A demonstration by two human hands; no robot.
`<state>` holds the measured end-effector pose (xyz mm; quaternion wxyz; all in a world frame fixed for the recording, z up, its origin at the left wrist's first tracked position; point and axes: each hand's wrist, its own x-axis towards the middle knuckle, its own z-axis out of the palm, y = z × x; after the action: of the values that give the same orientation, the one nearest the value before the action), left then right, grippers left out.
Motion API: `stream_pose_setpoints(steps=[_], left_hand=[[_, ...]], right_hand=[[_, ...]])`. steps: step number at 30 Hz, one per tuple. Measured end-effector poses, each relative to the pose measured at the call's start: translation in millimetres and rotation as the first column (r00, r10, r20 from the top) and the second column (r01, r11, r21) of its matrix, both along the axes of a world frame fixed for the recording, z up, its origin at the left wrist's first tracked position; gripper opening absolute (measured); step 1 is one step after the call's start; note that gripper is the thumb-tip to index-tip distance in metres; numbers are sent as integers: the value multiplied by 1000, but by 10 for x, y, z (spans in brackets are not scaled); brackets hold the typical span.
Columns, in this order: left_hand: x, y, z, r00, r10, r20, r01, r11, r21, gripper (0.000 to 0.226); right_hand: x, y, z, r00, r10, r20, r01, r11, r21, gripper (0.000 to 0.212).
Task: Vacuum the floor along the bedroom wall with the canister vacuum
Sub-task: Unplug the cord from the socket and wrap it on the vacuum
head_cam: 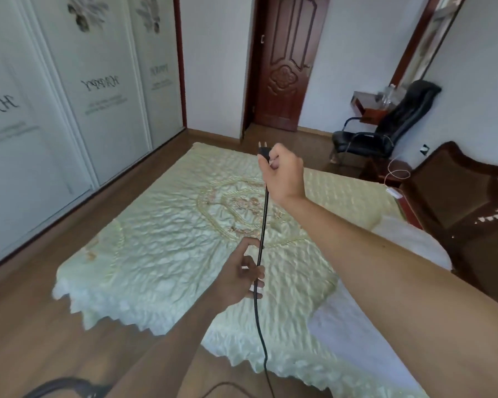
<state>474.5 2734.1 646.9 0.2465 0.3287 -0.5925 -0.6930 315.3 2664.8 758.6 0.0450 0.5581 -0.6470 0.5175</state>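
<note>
near left, a dark curved part (61, 387), likely the vacuum, lies on the floor (20, 326). left hand (242, 278) curls round the cord (263, 219), right hand (285, 173) pinches its plug (262, 151) over the bed (156, 225). plug not yet in a socket; vacuuming seemingly all still ahead.

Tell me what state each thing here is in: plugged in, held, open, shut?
Plug: unplugged, prongs bare, gripped by the right hand.
Cord: held by the left hand, hanging down toward the floor.
Wardrobe doors: slid shut.
Bed: made.
Chair: nobody seated.
</note>
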Motion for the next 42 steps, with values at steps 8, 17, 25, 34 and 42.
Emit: stream_pose_setpoints(steps=[8, 17, 25, 34, 42], left_hand=[[1076, -397, -237, 953, 296, 59, -297, 955, 7, 34], [2044, -698, -590, 822, 546, 160, -557, 830, 30, 37], [2356, -728, -1078, 722, 647, 245, -681, 728, 82, 37], [2548, -403, -1821, 593, 743, 310, -805, 552, 216, 35], [2738, -83, -2537, 540, 769, 343, -837, 448, 314, 38]], right_hand=[[1325, -860, -289, 964, 253, 83, -259, 963, 74, 29], [2663, -1581, -768, 836, 527, 152, -546, 825, 144, 37], [3272, -1777, -1366, 757, 623, 195, -653, 708, 270, 31], [3880, -1623, -2331, 633, 708, 312, -758, 486, 435, 29], [4253, -1368, -3206, 602, 711, 362, -756, 363, 545, 33]])
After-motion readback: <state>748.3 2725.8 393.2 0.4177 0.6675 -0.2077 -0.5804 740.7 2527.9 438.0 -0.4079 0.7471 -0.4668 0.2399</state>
